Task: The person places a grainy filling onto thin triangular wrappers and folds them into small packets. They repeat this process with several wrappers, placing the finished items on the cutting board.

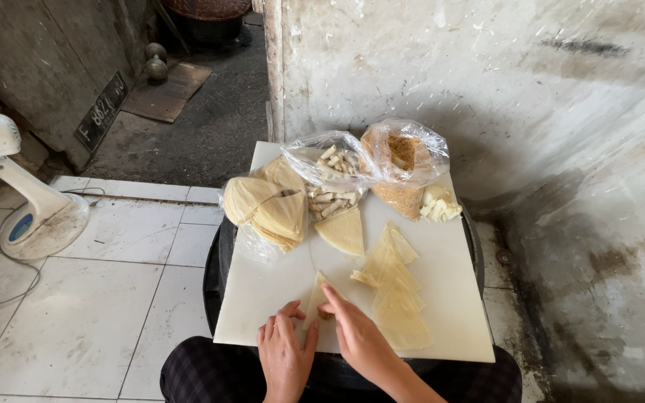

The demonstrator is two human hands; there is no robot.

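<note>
- While both hands work at the near edge of the white board (263, 298), the head view shows the left hand (285, 357) lying flat, fingers spread and open, its fingertips pressing the lower left edge of a small folded wrapper (316, 295).
- The right hand (360, 339) comes in from the lower right, its fingers (331, 306) pinched together on the right side of the same folded wrapper, where a bit of brown filling shows under them.
- The two hands are close together, nearly touching, with the folded wrapper between them.
- Just right of the right hand lies a row of loose wrappers (393, 287), pale yellow triangles overlapping one another across the board.
- A single triangular wrapper (343, 230) lies further up the board, near its middle.
- At the far left of the board a stack of wrappers (270, 209) sits in an open clear bag.
- Beside it, a clear bag of pale sticks (332, 175) and a clear bag of brown crumbs (404, 168) stand side by side, with small pale cubes (439, 203) just right of them.
- A white fan base (39, 220) stands on the tiled floor (113, 313), well left of the board.
</note>
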